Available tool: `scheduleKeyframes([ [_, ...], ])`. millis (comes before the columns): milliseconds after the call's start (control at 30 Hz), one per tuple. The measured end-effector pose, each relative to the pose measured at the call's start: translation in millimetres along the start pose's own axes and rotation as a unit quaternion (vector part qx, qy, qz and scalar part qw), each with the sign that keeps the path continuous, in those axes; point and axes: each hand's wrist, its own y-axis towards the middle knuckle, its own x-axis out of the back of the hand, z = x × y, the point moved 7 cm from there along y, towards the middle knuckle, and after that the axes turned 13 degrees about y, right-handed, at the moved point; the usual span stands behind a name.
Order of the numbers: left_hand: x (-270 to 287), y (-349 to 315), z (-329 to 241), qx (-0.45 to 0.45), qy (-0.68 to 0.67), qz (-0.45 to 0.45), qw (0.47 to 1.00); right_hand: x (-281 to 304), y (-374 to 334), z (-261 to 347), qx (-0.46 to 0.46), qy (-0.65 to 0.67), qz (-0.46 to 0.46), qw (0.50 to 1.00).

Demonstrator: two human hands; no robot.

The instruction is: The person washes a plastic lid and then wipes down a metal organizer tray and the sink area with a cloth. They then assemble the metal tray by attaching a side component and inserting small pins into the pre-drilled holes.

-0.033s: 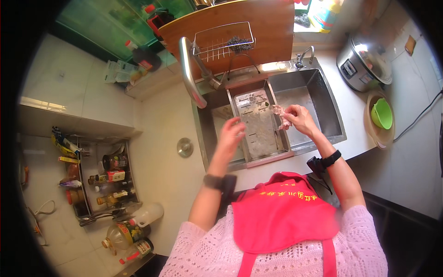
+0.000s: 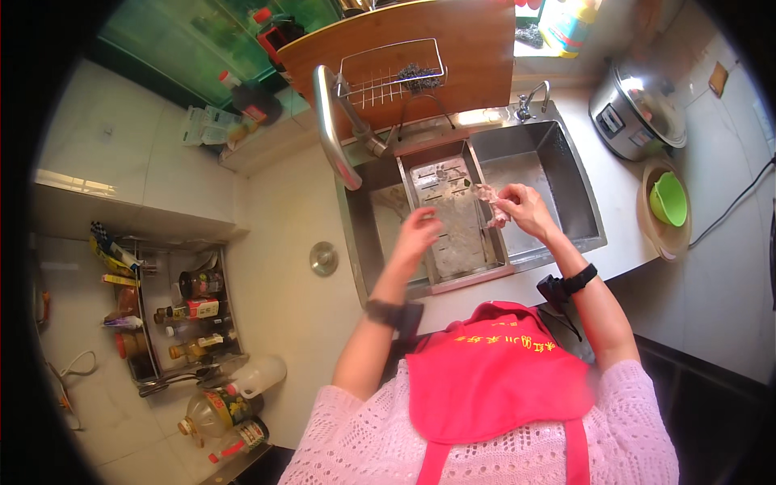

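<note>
Over the right edge of a perforated metal tray [image 2: 465, 242], my right hand [image 2: 527, 212] pinches a pale pink, ragged, soft piece [image 2: 491, 205]. What this piece is, I cannot make out. It hangs from my fingertips toward the tray. My left hand [image 2: 416, 238] hovers over the tray's left side, apart from the piece. Its fingers look loosely bent and apart, slightly blurred, with nothing visible in them. The tray spans the middle of a steel double sink [image 2: 578, 190], and small dark scraps lie at its far end.
A tall curved faucet [image 2: 330, 129] arches over the sink's left side, beside a wire rack [image 2: 380, 93] before a wooden board [image 2: 477, 65]. At right stand a rice cooker [image 2: 634, 113] and a green bowl [image 2: 669, 200]. Several bottles [image 2: 218, 412] crowd the left counter.
My left hand has shifted a little to the right, over the tray. My right hand and the pink piece have stayed in place.
</note>
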Motion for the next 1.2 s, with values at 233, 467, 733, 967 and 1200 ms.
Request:
scheduleKeyframes([
  [233, -84.6, 28.1, 57.0, -0.086, 0.63, 0.053, 0.77, 12.1, -12.4, -5.6, 0.002, 0.048, -0.039, 0.998],
  [467, -55.0, 33.3, 61.3, -0.138, 0.593, 0.009, 0.793, 11.4, -16.5, -13.6, -0.038, 0.086, -0.025, 0.995],
  [733, 89.6, -14.5, -10.0, -0.053, 0.124, -0.153, 0.979, 3.9, -19.5, -29.4, -0.037, 0.092, -0.018, 0.995],
  [967, 209.2, -40.3, 10.2, -0.05, -0.14, -0.191, 0.97, -13.6, -19.1, -33.0, -0.041, 0.11, 0.008, 0.993],
  [1200, 240.0, -48.0, 26.4, 0.107, 0.107, -0.384, 0.911, -13.9, -21.7, -33.8, -0.048, 0.105, 0.012, 0.993],
])
